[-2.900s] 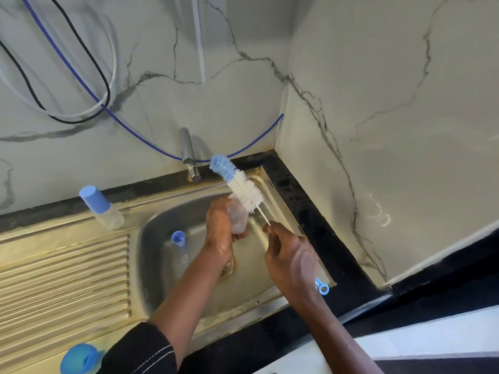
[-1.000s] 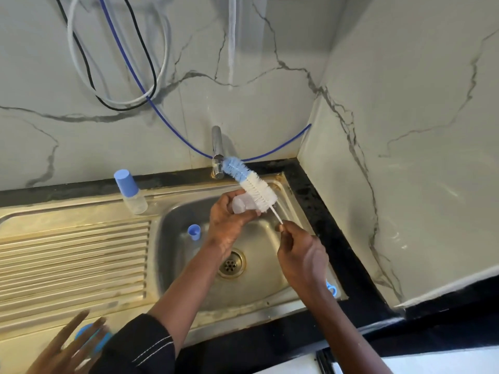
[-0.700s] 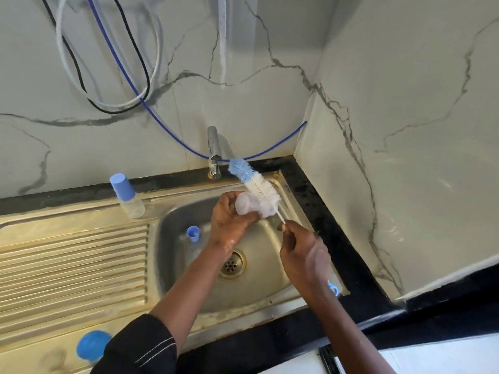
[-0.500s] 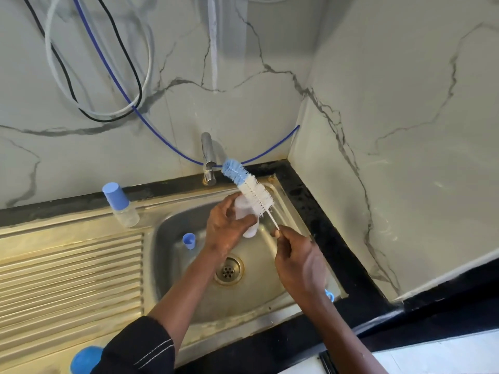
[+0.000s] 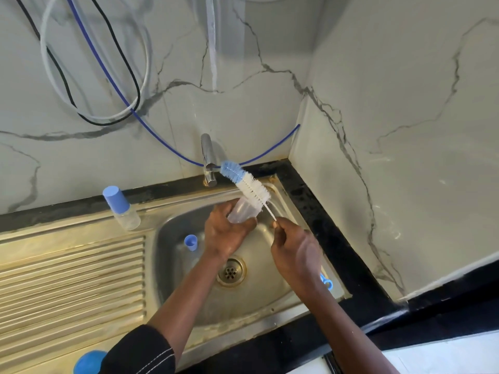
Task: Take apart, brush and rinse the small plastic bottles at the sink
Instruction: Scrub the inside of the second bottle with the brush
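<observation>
Clear bottle (image 5: 241, 212), gripped by left hand (image 5: 225, 234), tilts up-right; right hand (image 5: 294, 252) pinches brush (image 5: 249, 186) slanting toward tap (image 5: 207, 155).

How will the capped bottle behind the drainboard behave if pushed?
The capped bottle looks empty, so probably light. Tall and narrow under a big cap, it likely tips. The steel sink rim looks smooth, so it may slide.

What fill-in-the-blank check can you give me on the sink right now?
1. The left hand grips a clear bottle that has no ____ on.
2. The right hand pinches the wire handle of the brush, whose tip bristles are ____.
3. The capped bottle stands on the sink rim, to the ____ of the tap.
Missing: cap; blue; left.
</observation>
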